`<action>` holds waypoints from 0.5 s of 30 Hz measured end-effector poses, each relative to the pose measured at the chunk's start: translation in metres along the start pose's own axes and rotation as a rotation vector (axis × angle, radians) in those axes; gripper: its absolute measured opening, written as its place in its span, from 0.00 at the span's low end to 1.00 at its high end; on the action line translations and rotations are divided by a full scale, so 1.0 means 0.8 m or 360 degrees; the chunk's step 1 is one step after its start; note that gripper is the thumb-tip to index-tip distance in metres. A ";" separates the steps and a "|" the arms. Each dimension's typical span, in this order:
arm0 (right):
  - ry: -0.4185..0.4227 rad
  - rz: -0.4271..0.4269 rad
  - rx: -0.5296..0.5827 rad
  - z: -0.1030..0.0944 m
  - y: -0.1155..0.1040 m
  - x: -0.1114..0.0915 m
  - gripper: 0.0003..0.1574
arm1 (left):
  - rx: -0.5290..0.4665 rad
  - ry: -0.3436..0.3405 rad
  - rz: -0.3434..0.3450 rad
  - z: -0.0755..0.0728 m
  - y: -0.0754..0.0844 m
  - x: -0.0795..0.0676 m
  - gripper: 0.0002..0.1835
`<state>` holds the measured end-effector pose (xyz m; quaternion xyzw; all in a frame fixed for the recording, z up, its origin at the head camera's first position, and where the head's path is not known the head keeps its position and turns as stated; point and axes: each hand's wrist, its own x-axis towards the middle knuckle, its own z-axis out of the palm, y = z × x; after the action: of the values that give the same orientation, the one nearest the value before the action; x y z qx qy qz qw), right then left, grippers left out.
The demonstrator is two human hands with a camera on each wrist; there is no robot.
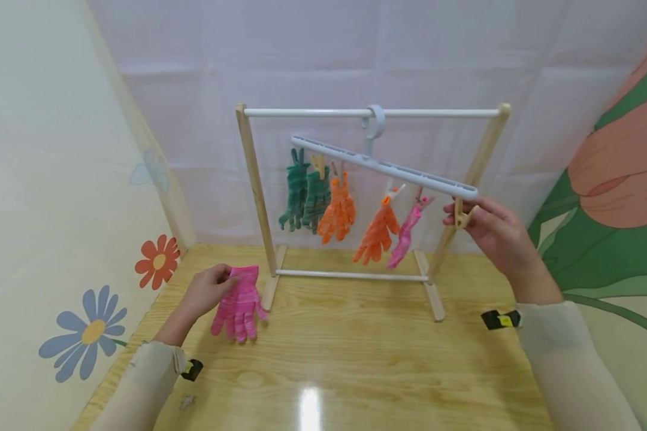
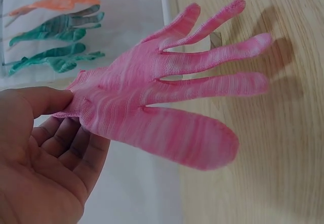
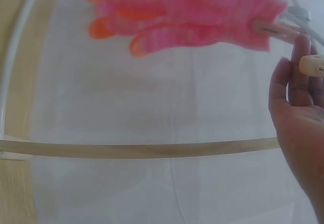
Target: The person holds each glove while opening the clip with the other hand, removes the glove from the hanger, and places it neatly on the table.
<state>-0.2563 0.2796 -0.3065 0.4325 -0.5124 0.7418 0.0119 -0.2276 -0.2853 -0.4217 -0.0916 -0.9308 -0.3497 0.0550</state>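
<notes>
Left fingers (image 2: 93, 158) pinch a pink knit glove (image 2: 126, 95) with paler streaks.

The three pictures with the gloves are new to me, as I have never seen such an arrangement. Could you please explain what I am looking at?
There is no machine here; a person works barehanded. The wide picture is taken from the person's head, looking forward and down. The two closer ones are taken from the left and right wrists.

On the wood-grain table stands a rack. A tilted hanger hooks over its top bar, with two green gloves, two orange gloves and one pink glove clipped below.

The left hand pinches another pink glove by its cuff. The right hand holds a pale yellow clothespin at the hanger's lower end.
</notes>
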 end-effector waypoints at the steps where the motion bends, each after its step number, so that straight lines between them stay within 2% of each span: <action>1: -0.0001 0.0002 -0.0002 0.000 0.000 0.000 0.24 | -0.0002 -0.0004 -0.0014 -0.001 -0.002 0.000 0.11; 15: -0.0026 -0.0014 0.0009 0.002 -0.003 -0.001 0.24 | 0.0076 -0.0066 -0.0163 -0.011 -0.020 0.003 0.15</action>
<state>-0.2539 0.2798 -0.3049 0.4410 -0.5084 0.7396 0.0098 -0.2332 -0.3025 -0.4253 -0.0496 -0.9432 -0.3278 0.0197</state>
